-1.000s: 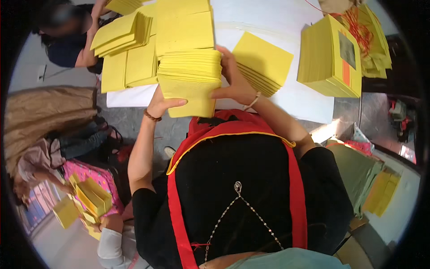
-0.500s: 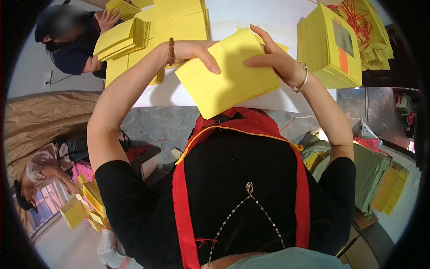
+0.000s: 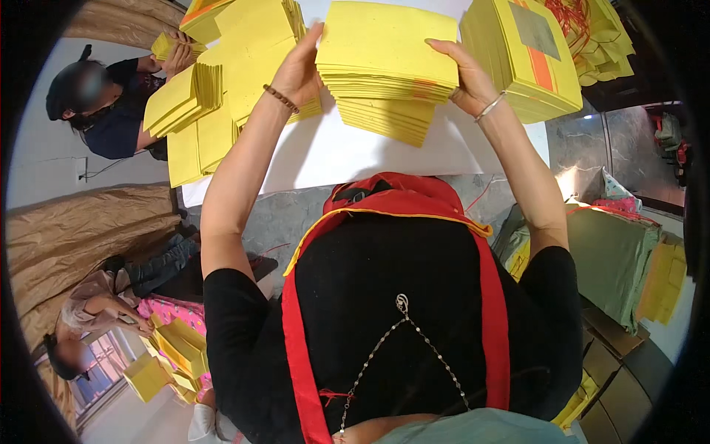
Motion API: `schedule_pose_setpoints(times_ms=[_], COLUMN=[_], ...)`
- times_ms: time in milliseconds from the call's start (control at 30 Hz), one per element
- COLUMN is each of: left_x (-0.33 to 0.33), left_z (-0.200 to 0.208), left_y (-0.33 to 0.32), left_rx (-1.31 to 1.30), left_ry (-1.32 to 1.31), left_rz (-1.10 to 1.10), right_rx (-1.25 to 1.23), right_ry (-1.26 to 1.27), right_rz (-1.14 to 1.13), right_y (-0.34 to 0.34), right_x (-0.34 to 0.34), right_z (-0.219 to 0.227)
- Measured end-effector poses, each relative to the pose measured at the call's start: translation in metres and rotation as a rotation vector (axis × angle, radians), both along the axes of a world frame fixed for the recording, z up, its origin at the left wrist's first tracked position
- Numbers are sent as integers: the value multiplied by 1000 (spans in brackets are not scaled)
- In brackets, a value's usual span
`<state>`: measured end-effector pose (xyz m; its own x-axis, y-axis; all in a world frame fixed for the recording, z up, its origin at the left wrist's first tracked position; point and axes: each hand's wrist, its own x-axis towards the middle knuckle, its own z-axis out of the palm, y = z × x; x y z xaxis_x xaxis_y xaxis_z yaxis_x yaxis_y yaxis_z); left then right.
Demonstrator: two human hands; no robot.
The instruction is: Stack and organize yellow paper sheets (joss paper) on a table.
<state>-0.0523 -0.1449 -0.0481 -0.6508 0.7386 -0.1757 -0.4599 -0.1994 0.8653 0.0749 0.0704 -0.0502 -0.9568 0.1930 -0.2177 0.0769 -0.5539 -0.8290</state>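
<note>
A thick stack of yellow folded papers [image 3: 388, 44] is between my two hands, above the white tabletop. My left hand [image 3: 299, 68] presses its left edge, thumb up along the side. My right hand [image 3: 475, 80] grips the right edge, thumb over the top and fingers at the side. Under the upper layers, a lower batch of yellow papers [image 3: 388, 122] is turned at a different angle, its edges fanning toward me. Whether it rests on the table is hard to see.
Left of me lie several yellow paper piles [image 3: 255, 44]. At right stands a tall yellow block [image 3: 521, 66] with an orange strip, beside red strings [image 3: 569, 16]. A co-worker's hands [image 3: 177, 55] hold yellow papers at far left. A green-wrapped bale [image 3: 610, 259] sits lower right.
The yellow stack went from tilted to nearly level and moved farther from me, showing its layered edges. My hands shifted to its opposite sides. The co-worker at left now holds a small yellow bundle.
</note>
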Motion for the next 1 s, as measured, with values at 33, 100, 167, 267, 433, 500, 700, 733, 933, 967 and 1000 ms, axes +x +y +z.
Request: schedule_pose_setpoints(times_ms=[33,100,167,267,433,500,700,733,933,967,1000], left_x=[2,-2,-11,-15,-14,-16,-14,-14,-15,-16,-15], left_z=[0,0,-11,-22,-27,-26,-33,-34,-34,-35,-35], left_y=[7,12,11,9,13,15,16,15,19,19,19], left_rx=[-42,-134,-96,-148,-192,-204,-233,-224,-252,-237,-237], left_ry=[1,-32,-45,-98,-14,28,14,15,53,49,46], left_rz=[11,-18,-64,-114,-103,-105,-117,-136,-138,-138,-143], right_rx=[-1,-10,-8,-10,-21,-24,-20,-20,-84,-90,-96], right_ry=[-4,-54,-67,-101,-131,-140,-200,-200,-193,-195,-196], right_rz=[3,86,66,43,87,92,60,63,65,72,77], right_y=[1,0,-2,-6,-3,-2,-9,-10,-8,-8,-8], right_x=[2,5,6,10,13,13,15,15,15,15,15], right_z=[-2,-2,-14,-22,-23,-22,-27,-28,-34,-35,-37])
